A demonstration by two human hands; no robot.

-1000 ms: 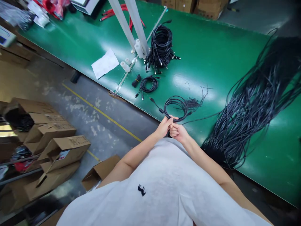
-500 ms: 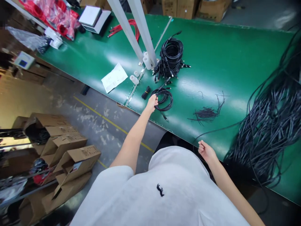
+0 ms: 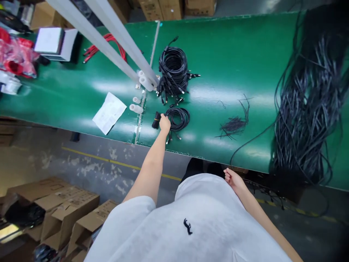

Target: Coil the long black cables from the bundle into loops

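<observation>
My left hand (image 3: 165,123) is closed at the left side of a small coil of black cable (image 3: 182,119) with plugs at its ends. The hand covers part of that coil. Just left of the fingers lies a small black bundle (image 3: 156,120) with a yellowish band round it. Close to my body, below the table's front edge, my right hand (image 3: 233,179) is held with curled fingers; whether anything sits in them is hidden. A loose black cable (image 3: 252,139) drops over the edge near it. Behind the small coil stands a larger stack of coiled black cables (image 3: 173,69).
On the green table (image 3: 231,47) lie thin black strips (image 3: 233,125) and a big heap of black cables (image 3: 302,120) at right. White posts (image 3: 120,36), white tubes (image 3: 136,108), a paper sheet (image 3: 109,113) and red cables (image 3: 117,42) are leftward. Cardboard boxes (image 3: 60,211) stand at lower left.
The view has turned, so the table looks more level and its left-hand items sit further left. My left hand is now nearer the banded bundle; my right hand remains near my body.
</observation>
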